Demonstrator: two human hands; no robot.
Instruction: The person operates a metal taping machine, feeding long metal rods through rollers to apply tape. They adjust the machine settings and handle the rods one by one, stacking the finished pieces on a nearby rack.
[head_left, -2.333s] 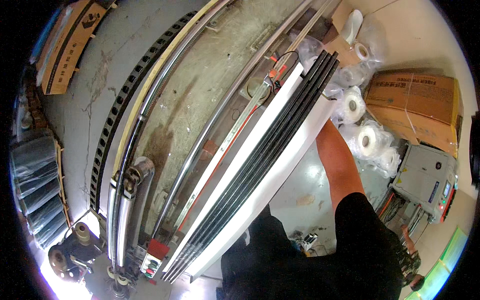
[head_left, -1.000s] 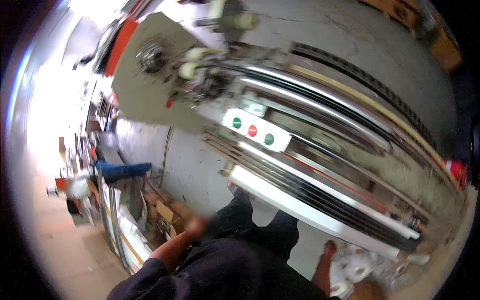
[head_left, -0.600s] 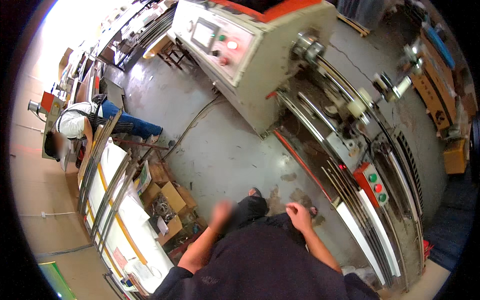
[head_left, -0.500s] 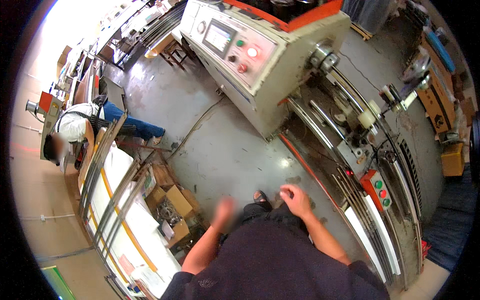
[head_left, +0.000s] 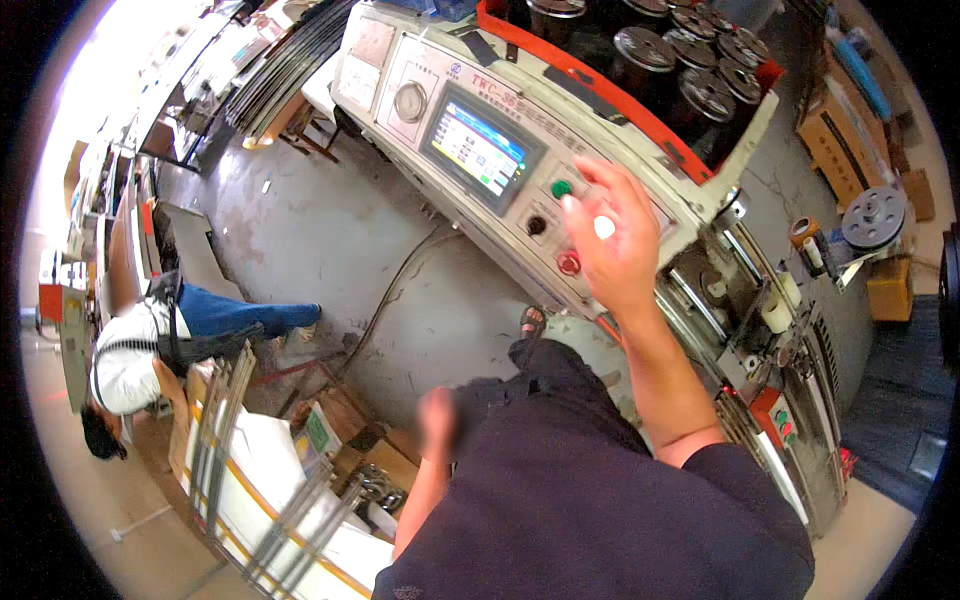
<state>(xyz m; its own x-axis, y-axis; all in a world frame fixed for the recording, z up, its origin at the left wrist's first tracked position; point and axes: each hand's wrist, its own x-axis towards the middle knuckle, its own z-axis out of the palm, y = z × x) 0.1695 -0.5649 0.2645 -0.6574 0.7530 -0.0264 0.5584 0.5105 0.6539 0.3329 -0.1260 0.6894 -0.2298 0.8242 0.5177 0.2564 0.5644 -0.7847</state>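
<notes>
My right hand (head_left: 625,245) is raised over the control panel of a cream-coloured machine (head_left: 480,240), fingers apart and nothing in them. Its thumb and forefinger are close to a green push button (head_left: 561,188); contact cannot be made out. A bright white lit button (head_left: 604,227) shows among the fingers, with a red knob (head_left: 568,262) and a black knob (head_left: 536,226) beside the hand. The panel also carries a lit touchscreen (head_left: 480,150) and a round dial (head_left: 410,101). My left hand (head_left: 437,425) hangs low by my left side, its fingers smeared.
Metal spools (head_left: 645,48) stand on the machine behind an orange rim. At lower left, metal rods (head_left: 215,440) lie over a white-topped table (head_left: 262,450), where a person (head_left: 140,360) bends. A cable (head_left: 385,300) crosses the floor. Boxes (head_left: 850,130) stand at right.
My right hand has risen from in front of my body to the panel buttons. The machine appears closer and larger, and the left hand stays low.
</notes>
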